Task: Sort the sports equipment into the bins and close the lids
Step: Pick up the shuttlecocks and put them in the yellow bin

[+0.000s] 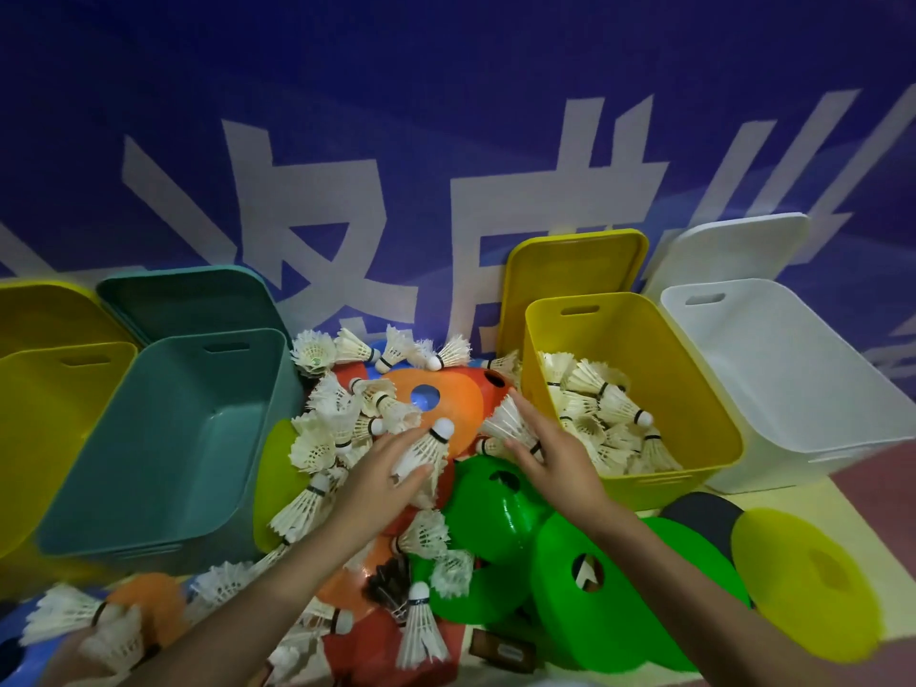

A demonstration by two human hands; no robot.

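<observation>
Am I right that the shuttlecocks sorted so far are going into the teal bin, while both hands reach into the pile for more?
Not quite. The head view shows the teal bin with nothing in it; the sorted shuttlecocks are in the yellow bin on the right. The rest holds: the left hand and right hand are both at the pile, each on a shuttlecock.

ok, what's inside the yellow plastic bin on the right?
The yellow plastic bin holds a pile of white feather shuttlecocks against its left and near sides. Bare yellow floor shows to the right. Whatever lies under the pile is covered. Its near wall hides the front bottom.
</observation>
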